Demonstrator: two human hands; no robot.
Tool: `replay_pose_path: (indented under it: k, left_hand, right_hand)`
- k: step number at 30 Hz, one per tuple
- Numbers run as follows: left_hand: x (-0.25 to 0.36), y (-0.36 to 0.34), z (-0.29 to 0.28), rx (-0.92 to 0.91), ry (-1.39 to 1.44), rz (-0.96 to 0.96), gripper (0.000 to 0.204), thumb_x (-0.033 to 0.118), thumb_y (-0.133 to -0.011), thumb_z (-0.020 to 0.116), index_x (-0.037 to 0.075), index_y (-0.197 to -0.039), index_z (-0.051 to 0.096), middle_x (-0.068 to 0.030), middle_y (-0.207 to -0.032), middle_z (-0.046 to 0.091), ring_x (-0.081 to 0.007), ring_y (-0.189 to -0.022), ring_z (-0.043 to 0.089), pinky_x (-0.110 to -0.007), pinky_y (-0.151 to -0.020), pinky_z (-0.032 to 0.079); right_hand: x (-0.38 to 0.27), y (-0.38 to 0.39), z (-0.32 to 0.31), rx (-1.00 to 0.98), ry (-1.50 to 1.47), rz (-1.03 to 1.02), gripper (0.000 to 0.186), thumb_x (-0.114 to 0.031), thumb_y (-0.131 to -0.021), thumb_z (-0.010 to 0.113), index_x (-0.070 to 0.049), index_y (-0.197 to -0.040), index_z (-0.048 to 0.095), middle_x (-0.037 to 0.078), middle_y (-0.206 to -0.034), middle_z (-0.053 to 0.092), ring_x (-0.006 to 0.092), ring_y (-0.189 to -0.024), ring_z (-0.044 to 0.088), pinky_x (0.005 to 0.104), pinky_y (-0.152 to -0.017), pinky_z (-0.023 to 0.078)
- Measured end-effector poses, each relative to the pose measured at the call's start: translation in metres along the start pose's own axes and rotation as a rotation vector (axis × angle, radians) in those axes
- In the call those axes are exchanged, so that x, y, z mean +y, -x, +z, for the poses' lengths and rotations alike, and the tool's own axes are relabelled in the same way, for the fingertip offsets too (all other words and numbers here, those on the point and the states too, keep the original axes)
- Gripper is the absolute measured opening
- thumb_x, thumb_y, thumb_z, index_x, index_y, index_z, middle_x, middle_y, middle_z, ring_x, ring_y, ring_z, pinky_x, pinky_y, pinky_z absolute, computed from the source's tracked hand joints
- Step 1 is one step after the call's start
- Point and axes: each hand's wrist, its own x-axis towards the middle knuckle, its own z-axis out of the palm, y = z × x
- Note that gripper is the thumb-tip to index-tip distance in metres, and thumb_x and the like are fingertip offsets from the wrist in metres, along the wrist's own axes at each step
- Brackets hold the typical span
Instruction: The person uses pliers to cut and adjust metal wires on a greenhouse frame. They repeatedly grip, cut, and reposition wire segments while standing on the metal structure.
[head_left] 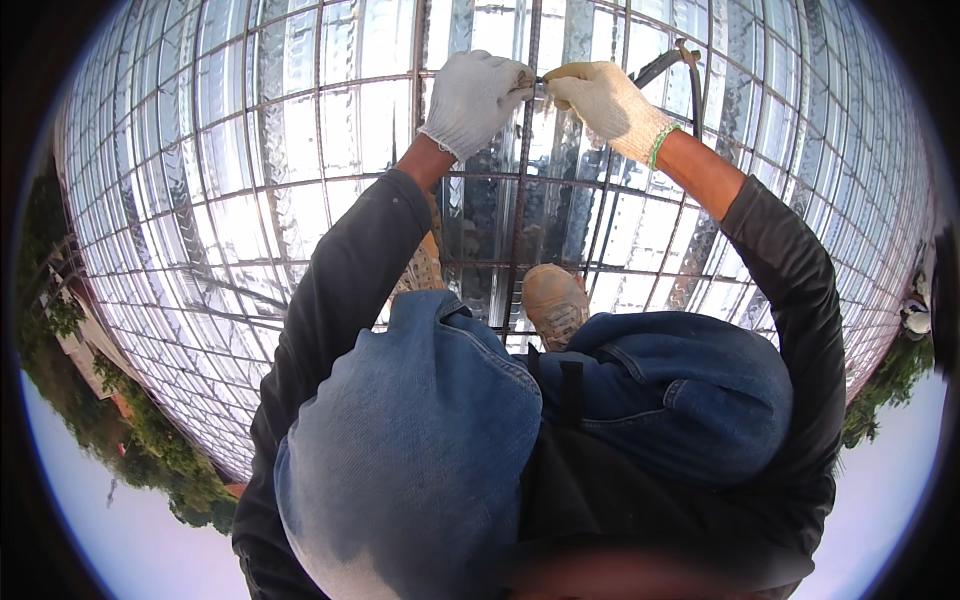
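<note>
My left hand, in a white knit glove, is closed in a pinch near a vertical bar of the steel rebar mesh. From the other side my right hand, in a cream glove with a green cuff edge, pinches toward the same bar. Between the fingertips shows a short, thin, dark piece of what looks like tie wire. Just beyond my right hand is a dark tool with two splayed arms, resembling pincers. Whether my right palm also holds it or it rests on the mesh, I cannot tell.
Shiny ribbed metal decking lies under the mesh and throws glare. My tan work boot stands among the bars, close to my bent knees. Loose dark bars lie across the mesh at left. Trees show past the deck's edge.
</note>
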Motion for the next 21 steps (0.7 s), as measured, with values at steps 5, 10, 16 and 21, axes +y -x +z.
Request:
replay_pose_path:
  k: [5,10,16,21]
  left_hand:
    - [-0.005,-0.018,-0.001,-0.062,0.481,-0.311,0.032,0.038,-0.101,0.076,0.012,-0.116,0.088,-0.0105,-0.097,0.085,-0.0226,-0.085,0.080,-0.041,-0.082,0.064]
    - [-0.011,-0.053,-0.004,-0.213,0.317,-0.158,0.029,0.034,-0.098,0.074,0.011,-0.109,0.088,-0.0144,-0.095,0.083,-0.0274,-0.082,0.079,-0.042,-0.081,0.065]
    - [-0.016,-0.088,0.022,-0.323,-0.030,0.216,0.021,0.030,-0.096,0.074,0.011,-0.096,0.083,-0.0158,-0.096,0.082,-0.0341,-0.088,0.080,-0.048,-0.083,0.065]
    - [-0.020,-0.084,0.027,-0.233,0.008,0.273,0.025,0.021,-0.097,0.075,0.011,-0.118,0.082,-0.0135,-0.102,0.083,-0.0315,-0.085,0.081,-0.044,-0.077,0.066]
  right_hand:
    - [0.004,0.018,0.030,0.090,-0.111,0.045,0.047,-0.028,-0.105,0.061,0.001,-0.139,0.077,0.012,-0.096,0.079,0.0168,-0.082,0.070,0.0358,-0.075,0.059]
    - [0.013,0.022,0.051,0.146,-0.038,-0.075,0.050,-0.027,-0.110,0.058,0.003,-0.149,0.071,0.016,-0.110,0.084,0.0211,-0.094,0.078,0.0363,-0.086,0.062]
    - [-0.003,0.034,0.079,0.000,-0.279,0.025,0.044,-0.020,-0.112,0.054,0.003,-0.146,0.069,0.012,-0.097,0.078,0.0185,-0.086,0.072,0.0356,-0.080,0.059]
    - [-0.026,0.034,0.084,-0.074,-0.469,0.091,0.041,-0.017,-0.111,0.054,0.007,-0.142,0.066,0.007,-0.089,0.071,0.0135,-0.081,0.065,0.0336,-0.070,0.055]
